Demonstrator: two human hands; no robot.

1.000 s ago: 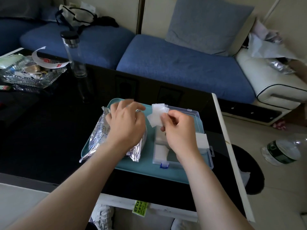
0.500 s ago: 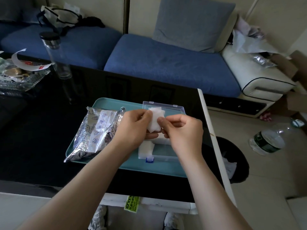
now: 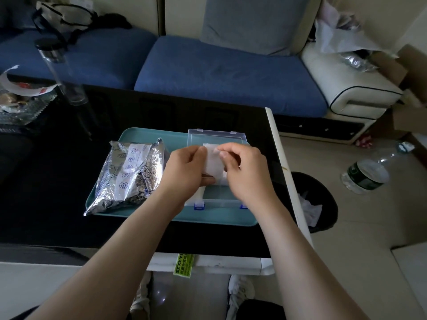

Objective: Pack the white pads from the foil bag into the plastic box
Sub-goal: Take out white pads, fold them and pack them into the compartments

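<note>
A white pad (image 3: pixel 213 163) is held over the clear plastic box (image 3: pixel 217 135), pinched at its left edge by my left hand (image 3: pixel 184 167) and at its right edge by my right hand (image 3: pixel 245 168). The box has blue latches, its lid is open toward the back, and it lies on the right half of a teal tray (image 3: pixel 143 135). Another white pad (image 3: pixel 198 195) shows inside the box at its front left. The crumpled silver foil bag (image 3: pixel 129 172) lies on the tray's left half, untouched.
The tray rests on a black glossy table (image 3: pixel 57 192) with a white right edge. A clear bottle (image 3: pixel 62 72) and a glass dish of wrappers (image 3: pixel 20 102) stand at the far left. A black bin (image 3: pixel 316 202) and a plastic bottle (image 3: pixel 367 174) are on the floor to the right.
My left hand left the foil bag and joined the right hand on the white pad. Both hands now hold the pad lower, just over the box.
</note>
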